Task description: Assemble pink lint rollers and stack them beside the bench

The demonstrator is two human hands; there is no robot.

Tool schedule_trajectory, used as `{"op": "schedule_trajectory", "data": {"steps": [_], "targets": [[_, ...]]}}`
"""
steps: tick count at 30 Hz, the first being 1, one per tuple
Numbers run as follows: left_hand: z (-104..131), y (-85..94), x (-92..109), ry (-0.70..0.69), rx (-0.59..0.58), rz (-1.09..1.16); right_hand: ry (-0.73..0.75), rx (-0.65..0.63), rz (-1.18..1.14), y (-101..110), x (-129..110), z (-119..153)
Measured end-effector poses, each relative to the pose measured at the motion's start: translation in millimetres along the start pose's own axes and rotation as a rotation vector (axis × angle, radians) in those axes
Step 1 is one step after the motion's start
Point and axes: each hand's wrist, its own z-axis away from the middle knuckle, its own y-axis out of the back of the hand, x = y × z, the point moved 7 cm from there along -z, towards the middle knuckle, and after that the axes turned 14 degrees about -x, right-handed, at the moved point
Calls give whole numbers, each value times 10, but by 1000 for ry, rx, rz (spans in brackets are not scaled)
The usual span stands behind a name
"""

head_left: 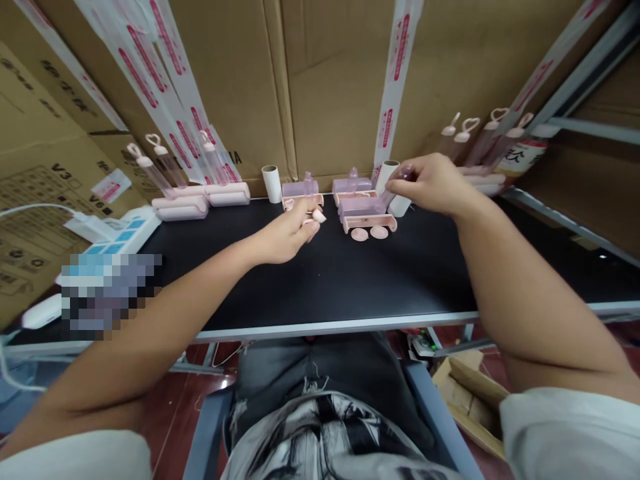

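Observation:
My left hand [283,239] is closed on a small pale pink piece [319,215], which pokes out past its fingertips above the black tabletop. My right hand [433,183] grips a translucent purple-pink tube [388,197], tilted, near its upper end. Between the hands lies an opened case with a translucent purple half [360,207] and a pink half [371,223]. Two flat pink discs [359,235] rest in front of it. Behind my left fingers, another pink and purple case [300,189] is partly hidden.
White cardboard-like tubes [271,184] stand at the back. Assembled pink cases with heart-topped sticks [180,207] stand at left, with similar ones [483,180] at right. A power strip [123,233] lies left. Cardboard boxes [330,87] wall the back; a metal edge [340,325] runs along the front.

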Motion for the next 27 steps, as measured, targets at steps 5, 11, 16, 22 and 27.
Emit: {"op": "schedule_trajectory", "data": {"steps": [5, 11, 16, 22, 27], "targets": [[-547, -97, 113, 87, -8, -309, -84, -73, 142, -31, 169, -40], [-1086, -272, 175, 266, -222, -468, -122, -200, 328, -169, 173, -86], [-1275, -392, 171, 340, -345, -618, -114, -214, 370, -259, 151, -114], [-1444, -456, 203, 282, -345, -663, -109, -238, 386, -314, 111, -111], [-1449, -493, 224, 268, -338, -674, -97, -238, 352, -308, 120, -115]]}}
